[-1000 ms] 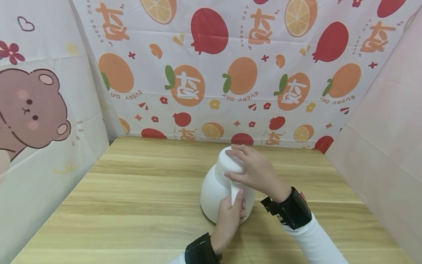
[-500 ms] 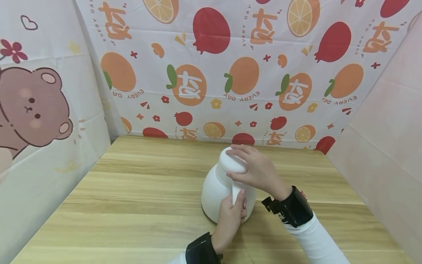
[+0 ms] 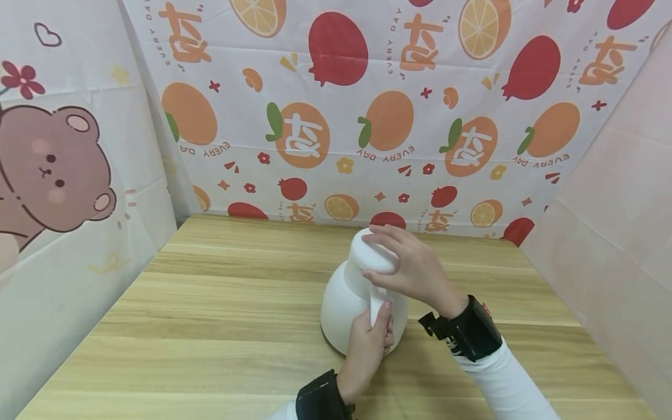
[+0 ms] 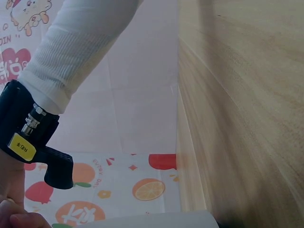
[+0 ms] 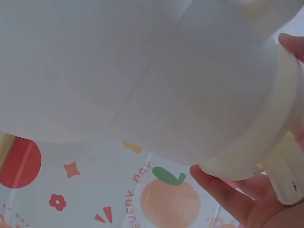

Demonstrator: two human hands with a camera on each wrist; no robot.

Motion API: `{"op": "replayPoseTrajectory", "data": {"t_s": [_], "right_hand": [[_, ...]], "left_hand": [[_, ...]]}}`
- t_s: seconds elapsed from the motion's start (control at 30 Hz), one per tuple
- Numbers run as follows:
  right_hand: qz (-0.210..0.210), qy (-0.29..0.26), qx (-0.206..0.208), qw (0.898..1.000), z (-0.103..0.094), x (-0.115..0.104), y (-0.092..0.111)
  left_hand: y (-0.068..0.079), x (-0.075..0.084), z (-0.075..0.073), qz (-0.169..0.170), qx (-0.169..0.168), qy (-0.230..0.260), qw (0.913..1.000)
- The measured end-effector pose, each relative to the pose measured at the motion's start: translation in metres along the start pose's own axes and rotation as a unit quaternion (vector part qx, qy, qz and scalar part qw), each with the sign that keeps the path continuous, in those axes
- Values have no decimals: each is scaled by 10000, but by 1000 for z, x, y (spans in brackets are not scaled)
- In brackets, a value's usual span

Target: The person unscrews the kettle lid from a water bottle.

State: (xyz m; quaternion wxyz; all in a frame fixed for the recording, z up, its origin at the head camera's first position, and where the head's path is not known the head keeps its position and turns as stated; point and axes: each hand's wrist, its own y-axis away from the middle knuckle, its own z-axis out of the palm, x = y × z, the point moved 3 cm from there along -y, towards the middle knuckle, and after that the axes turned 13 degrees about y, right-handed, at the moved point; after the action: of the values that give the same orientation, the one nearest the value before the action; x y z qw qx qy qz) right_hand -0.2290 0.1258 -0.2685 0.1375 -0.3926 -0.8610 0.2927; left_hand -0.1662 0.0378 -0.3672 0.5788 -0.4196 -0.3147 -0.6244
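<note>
A white thermos jug (image 3: pixel 338 303) stands on the wooden table with its handle (image 3: pixel 375 300) towards the wearer. My left hand (image 3: pixel 363 347) grips that handle, thumb up along it. Over the top, my right hand (image 3: pixel 417 271) holds the rounded white lid (image 3: pixel 370 251), with the thumb at the near side and the fingers across the far side. In the right wrist view, the jug body (image 5: pixel 95 71) fills much of the picture, and fingertips (image 5: pixel 209 178) of the right hand meet the lid's rim. The left wrist view catches just an edge of the jug (image 4: pixel 156 220).
The wooden table (image 3: pixel 220 326) reaches back to a fruit-printed cloth (image 3: pixel 336 128). A cloth with a bear print (image 3: pixel 58 169) hangs at the left, and a plain pale cloth (image 3: pixel 604 221) at the right. Each wrist wears a black camera band (image 3: pixel 469 329).
My right hand has shifted slightly up and to the right on the lid, and more of the lid's top shows. The left hand keeps its grip on the handle; the jug stays in place.
</note>
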Motion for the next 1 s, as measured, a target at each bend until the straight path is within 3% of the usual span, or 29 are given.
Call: {"op": "replayPoseTrajectory", "data": {"t_s": [0.6,1.0], "right_hand": [[270,39,567,9980,-13,6,4],[743,12,717,9947,-18,14,13]], "left_hand": [[0,2,0,-13,145,-108,9998],[-1,1,-1,-39,161,-87,9998]]}}
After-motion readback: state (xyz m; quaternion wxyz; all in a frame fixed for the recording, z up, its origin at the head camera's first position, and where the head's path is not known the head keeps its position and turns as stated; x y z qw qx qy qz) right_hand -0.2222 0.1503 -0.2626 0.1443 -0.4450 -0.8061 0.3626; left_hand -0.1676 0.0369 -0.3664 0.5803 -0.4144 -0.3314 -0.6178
